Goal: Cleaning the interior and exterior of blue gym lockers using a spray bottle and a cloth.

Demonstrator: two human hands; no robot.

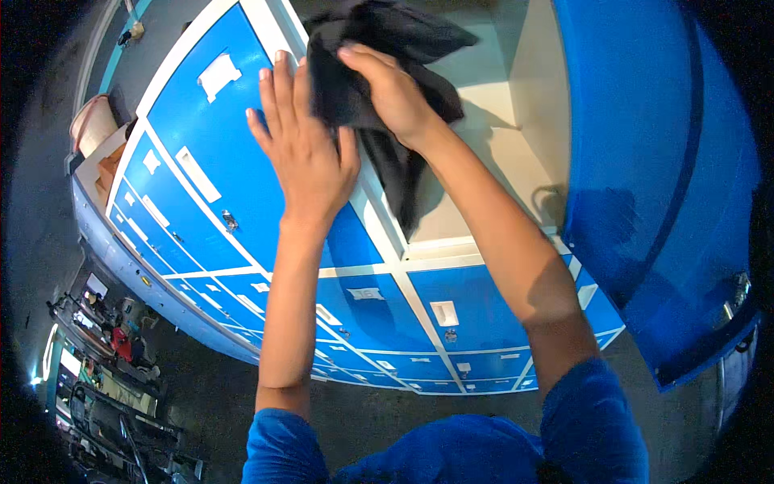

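A black cloth or soft bag (399, 72), blurred in parts, is at the mouth of an open locker compartment (490, 199) with cream walls. My right hand (393, 97) grips it, thumb on top and the other fingers hidden. My left hand (308, 142) is beside it with fingers apart, in front of the frame between the compartment and a closed blue locker door (236, 121). Whether its fingertips touch the frame or the black cloth, I cannot tell. The compartment's blue door (629, 133) stands swung out at the right.
Rows of closed blue lockers (375, 308) with white handles and small latches run below and left. A white bucket (95, 124) rests on top of the unit at far left. Lower left, a person in red (123, 345) is among machines. Dark floor (375, 411) lies below.
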